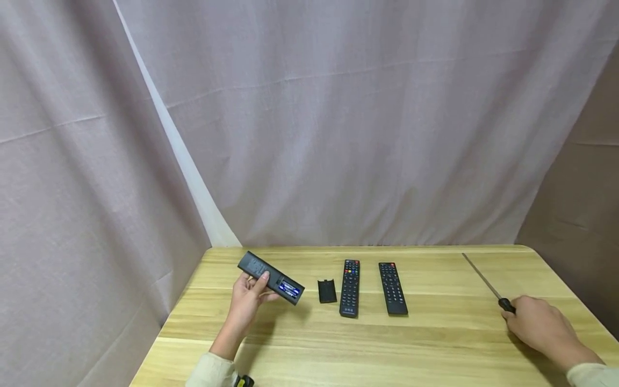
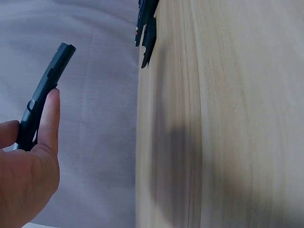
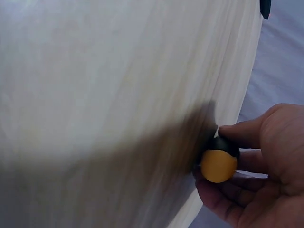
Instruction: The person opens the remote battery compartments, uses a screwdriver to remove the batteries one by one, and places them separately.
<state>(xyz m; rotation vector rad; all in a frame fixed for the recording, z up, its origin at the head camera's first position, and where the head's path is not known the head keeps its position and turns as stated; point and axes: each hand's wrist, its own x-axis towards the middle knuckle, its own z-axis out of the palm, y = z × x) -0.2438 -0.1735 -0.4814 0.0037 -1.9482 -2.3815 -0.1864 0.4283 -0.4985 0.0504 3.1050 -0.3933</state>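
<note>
My left hand (image 1: 247, 296) grips a black remote control (image 1: 258, 269) above the left part of the table, thumb on its back. The back faces up, and blue batteries (image 1: 289, 289) show in its uncovered compartment. In the left wrist view the same remote (image 2: 47, 85) is seen edge-on. A black battery cover (image 1: 327, 291) lies on the table to the right of that hand. At the far right, my right hand (image 1: 544, 325) holds a screwdriver (image 1: 483, 278) by its handle, the long shaft pointing away. The handle's yellow end (image 3: 218, 166) faces the right wrist camera.
Two more black remotes lie buttons up on the wooden table (image 1: 387, 349): one remote (image 1: 350, 288) beside the cover, another remote (image 1: 393, 288) farther right. A grey curtain (image 1: 362, 134) hangs behind the table's back edge and along its sides.
</note>
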